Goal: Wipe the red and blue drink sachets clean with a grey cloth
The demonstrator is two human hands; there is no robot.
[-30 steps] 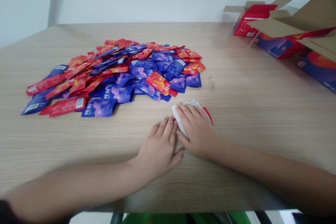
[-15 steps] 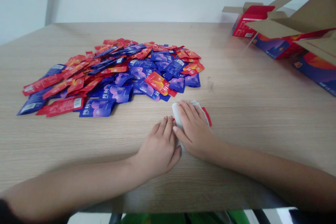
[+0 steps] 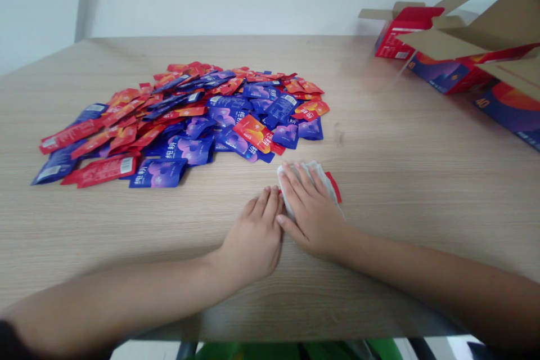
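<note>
My right hand (image 3: 310,209) lies flat with its fingers apart on a folded white cloth (image 3: 314,167). Under the cloth is a flat red sachet (image 3: 333,187); only its right end and a small bit at the left show. My left hand (image 3: 256,232) is closed, its fingertips pressed together on the left end of that sachet, and its thumb is hidden. Both hands nearly touch. Beyond them spreads a heap of blue and red-orange sachets (image 3: 189,149), lying loosely over one another.
Open printed cartons stand at the right: a red one (image 3: 390,39) near the wall, a blue-and-red one (image 3: 439,73) with raised flaps, and another blue one (image 3: 510,118) at the frame edge. Everything rests on a wood-grain table (image 3: 405,191) against a pale wall.
My right hand has shifted slightly on the cloth, and more of the cloth shows at its right. My left thumb has gone out of sight. The heap lies as before.
</note>
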